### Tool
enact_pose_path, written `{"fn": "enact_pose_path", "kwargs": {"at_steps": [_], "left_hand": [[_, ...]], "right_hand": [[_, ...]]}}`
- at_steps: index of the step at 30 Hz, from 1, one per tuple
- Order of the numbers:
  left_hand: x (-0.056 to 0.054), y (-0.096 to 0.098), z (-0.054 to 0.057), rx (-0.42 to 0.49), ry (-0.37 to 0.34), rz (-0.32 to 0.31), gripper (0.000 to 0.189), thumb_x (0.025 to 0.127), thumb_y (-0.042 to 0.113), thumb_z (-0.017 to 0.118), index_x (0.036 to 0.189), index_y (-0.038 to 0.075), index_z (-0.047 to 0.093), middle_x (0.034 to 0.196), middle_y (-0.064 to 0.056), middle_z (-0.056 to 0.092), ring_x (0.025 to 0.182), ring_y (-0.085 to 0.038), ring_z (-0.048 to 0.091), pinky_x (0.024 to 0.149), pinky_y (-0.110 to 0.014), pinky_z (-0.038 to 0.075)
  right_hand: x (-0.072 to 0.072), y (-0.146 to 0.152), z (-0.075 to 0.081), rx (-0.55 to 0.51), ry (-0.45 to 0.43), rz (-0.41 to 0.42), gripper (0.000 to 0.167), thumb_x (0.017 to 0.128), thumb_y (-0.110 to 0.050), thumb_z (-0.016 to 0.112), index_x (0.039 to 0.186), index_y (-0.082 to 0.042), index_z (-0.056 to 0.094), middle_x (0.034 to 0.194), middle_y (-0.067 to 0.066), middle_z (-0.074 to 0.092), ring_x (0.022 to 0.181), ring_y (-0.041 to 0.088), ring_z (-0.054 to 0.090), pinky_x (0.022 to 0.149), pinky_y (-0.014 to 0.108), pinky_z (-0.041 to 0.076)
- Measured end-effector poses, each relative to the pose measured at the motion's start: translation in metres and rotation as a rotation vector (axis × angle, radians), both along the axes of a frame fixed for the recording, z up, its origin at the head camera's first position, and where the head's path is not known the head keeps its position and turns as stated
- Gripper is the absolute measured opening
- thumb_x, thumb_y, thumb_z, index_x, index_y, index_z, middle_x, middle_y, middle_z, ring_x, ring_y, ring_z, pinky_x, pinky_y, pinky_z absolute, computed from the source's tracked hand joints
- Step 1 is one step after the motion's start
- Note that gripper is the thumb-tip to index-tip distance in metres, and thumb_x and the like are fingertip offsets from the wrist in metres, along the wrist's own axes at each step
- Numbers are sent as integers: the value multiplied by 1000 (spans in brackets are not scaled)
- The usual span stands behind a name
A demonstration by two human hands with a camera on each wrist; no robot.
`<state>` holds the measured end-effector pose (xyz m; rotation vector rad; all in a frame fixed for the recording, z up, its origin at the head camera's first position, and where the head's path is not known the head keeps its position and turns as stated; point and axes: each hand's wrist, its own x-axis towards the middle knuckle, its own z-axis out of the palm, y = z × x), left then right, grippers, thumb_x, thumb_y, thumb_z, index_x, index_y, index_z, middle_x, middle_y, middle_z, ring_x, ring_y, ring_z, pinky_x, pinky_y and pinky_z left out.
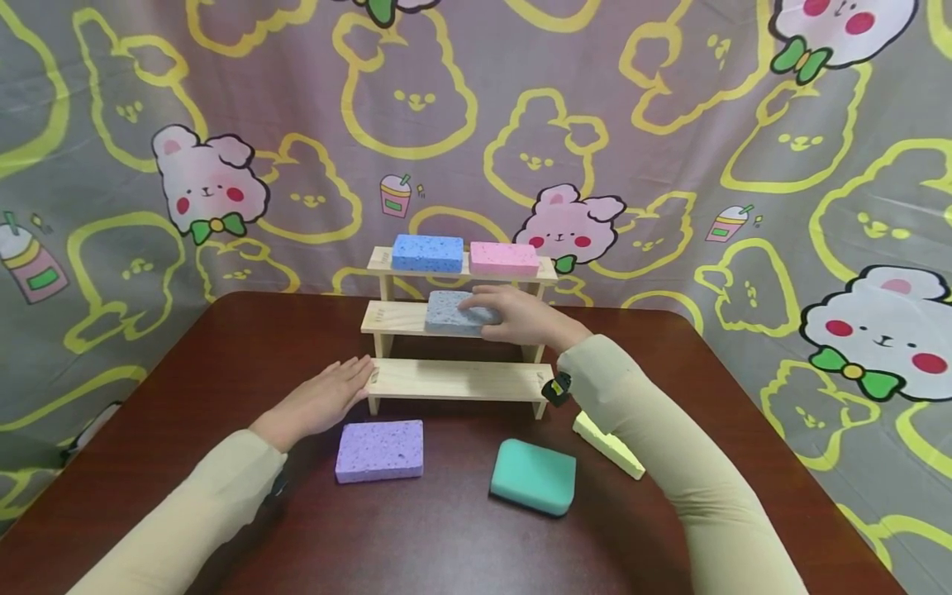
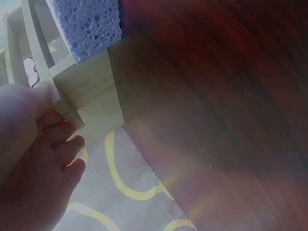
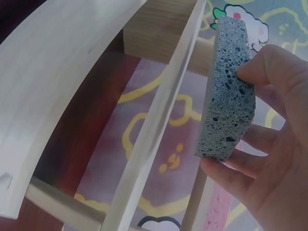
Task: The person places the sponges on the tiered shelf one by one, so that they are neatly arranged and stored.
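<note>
A three-tier wooden stand (image 1: 461, 379) stands on the table. My right hand (image 1: 521, 316) grips a grey-blue sponge (image 1: 445, 311) at the middle tier, with the thumb on one side and fingers on the other. The right wrist view shows this sponge (image 3: 227, 91) with its porous face towards the camera. At the left end of the bottom tier, my left hand (image 1: 327, 397) holds the plank's corner; in the left wrist view its thumb and fingers (image 2: 61, 131) meet the plank end. Blue (image 1: 427, 254) and pink (image 1: 504, 259) sponges lie side by side on the top tier.
On the dark red-brown table (image 1: 446, 545), a purple sponge (image 1: 380, 450) lies in front of the stand's left side. A green sponge (image 1: 533, 477) lies front right, and a pale yellow one (image 1: 608, 446) is beside the right forearm. A patterned curtain (image 1: 446, 99) hangs behind.
</note>
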<state>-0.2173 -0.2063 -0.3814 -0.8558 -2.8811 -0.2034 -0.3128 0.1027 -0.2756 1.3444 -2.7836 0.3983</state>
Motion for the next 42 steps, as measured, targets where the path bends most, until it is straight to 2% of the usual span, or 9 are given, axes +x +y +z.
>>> {"fn": "enact_pose_path", "kwargs": {"at_steps": [7, 13, 23, 42], "left_hand": [[1, 1, 1, -11, -12, 13, 45, 96, 13, 46, 134, -11, 38, 137, -27, 37, 126, -40, 34, 104, -50, 25], [2, 2, 3, -10, 7, 1, 44, 96, 13, 47, 132, -10, 41, 136, -27, 39, 125, -40, 36, 104, -50, 26], [1, 2, 0, -11, 4, -2, 44, 96, 14, 47, 132, -11, 41, 136, -27, 39, 125, -40, 36, 104, -50, 26], [1, 2, 3, -12, 10, 0, 43, 96, 13, 46, 132, -11, 41, 136, -27, 39, 125, -40, 36, 104, -50, 26]], "right_hand": [[-7, -16, -5, -29, 23, 49, 42, 83, -13, 60, 125, -13, 58, 139, 15, 40, 127, 30, 35, 102, 43, 32], [-11, -28, -9, -36, 31, 68, 43, 84, -13, 59, 126, -12, 57, 139, 15, 41, 127, 30, 36, 105, 40, 28], [-19, -45, -20, -79, 6, 97, 43, 83, -9, 59, 127, -9, 56, 139, 15, 40, 129, 31, 33, 107, 37, 25], [-31, -60, -29, -89, -62, 53, 43, 85, -10, 59, 128, -11, 55, 140, 11, 40, 132, 28, 29, 108, 37, 22]]}}
